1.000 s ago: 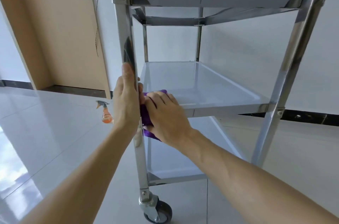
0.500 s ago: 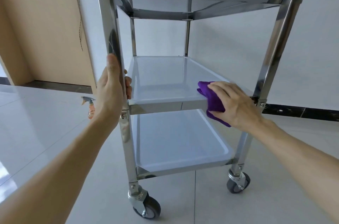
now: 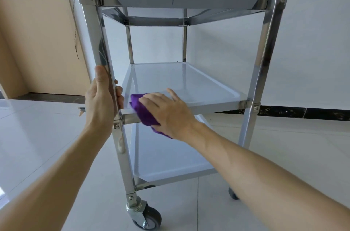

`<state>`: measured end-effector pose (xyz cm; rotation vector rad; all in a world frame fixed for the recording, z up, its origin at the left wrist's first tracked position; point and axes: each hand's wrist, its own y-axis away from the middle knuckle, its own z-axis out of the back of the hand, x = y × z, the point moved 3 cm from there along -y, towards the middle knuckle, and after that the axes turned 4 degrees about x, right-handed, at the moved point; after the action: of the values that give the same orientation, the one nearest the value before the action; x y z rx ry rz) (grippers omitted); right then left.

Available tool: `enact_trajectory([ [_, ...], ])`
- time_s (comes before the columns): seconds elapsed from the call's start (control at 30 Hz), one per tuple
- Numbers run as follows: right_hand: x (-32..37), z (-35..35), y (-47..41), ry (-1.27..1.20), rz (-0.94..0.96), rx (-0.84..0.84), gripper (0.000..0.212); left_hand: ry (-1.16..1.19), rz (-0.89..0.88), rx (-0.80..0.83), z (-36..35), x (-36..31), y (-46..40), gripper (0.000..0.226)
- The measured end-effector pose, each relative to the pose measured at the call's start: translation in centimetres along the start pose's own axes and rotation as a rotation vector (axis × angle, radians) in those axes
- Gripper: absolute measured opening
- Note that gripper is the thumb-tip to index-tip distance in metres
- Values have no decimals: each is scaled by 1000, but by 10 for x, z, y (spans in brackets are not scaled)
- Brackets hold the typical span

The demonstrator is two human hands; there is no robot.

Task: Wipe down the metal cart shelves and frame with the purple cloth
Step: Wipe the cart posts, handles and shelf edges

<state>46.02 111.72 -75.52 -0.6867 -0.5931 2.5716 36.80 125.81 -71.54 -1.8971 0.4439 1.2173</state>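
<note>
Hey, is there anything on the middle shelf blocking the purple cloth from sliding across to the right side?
Nothing visible does. The right hand presses the purple cloth on the front left edge of the middle shelf, and the shelf surface to its right shows bare up to the right front post. The left hand grips the left front post.

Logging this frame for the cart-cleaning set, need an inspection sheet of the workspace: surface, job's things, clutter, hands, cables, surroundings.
Surface: glossy pale tiled floor; the cart stands on it.
Job's things: three-shelf stainless steel cart on castors; purple folded cloth lies over the front edge of the middle shelf, near its left corner.
Clutter: small object on the floor behind the left hand, mostly hidden; cannot tell what it is.
Hands: left hand grips the cart's front left post; right hand presses the cloth with spread fingers.
Cables: thin dark cord hangs down the wall.
Surroundings: white wall, dark skirting, beige wooden door.
</note>
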Motion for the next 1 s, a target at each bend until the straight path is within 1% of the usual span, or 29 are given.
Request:
enact_trajectory([
  [0.13, -56, 0, 41, -8, -83, 32, 75, -6, -16, 15, 0, 1, -2, 62],
  [0.27, -105, 3, 81, 5, -166, 63, 78, 4, -20, 43, -1, 3, -3, 59],
  [0.4, -136, 12, 108, -13, -241, 44, 78, 11, -10, 74, 0, 2, -3, 56],
  [0.47, -142, 13, 113, -49, -291, 69, 78, 2, -13, 99, -1, 1, -3, 57],
  [0.53, -146, 11, 113, -145, -349, 123, 79, -10, 2, 116, -1, 1, -2, 59],
  [0.6, -151, 11, 113, -342, -444, 198, 80, -26, 17, 128, -3, -2, -1, 59],
  [0.63, -154, 14, 113, -448, -482, 214, 79, -47, 13, 127, -4, -6, 0, 54],
  [0.67, -156, 18, 113, -534, -507, 196, 74, -73, -4, 119, -5, -13, -1, 47],
  [0.73, -157, 30, 113, -657, -544, 110, 60, -111, -73, 99, -8, -35, -6, 29],
  [0.77, -155, 38, 111, -709, -567, 59, 54, -112, -113, 98, -10, -48, -11, 27],
  [0.83, -152, 59, 103, -835, -620, -55, 45, -98, -166, 109, -14, -73, -20, 37],
  [0.9, -147, 90, 89, -938, -630, -181, 42, -130, -196, 131, -17, -90, -24, 40],
  [1.0, -131, 153, 64, -966, -526, -401, 39, -189, -204, 135, -16, -97, -25, 40],
])
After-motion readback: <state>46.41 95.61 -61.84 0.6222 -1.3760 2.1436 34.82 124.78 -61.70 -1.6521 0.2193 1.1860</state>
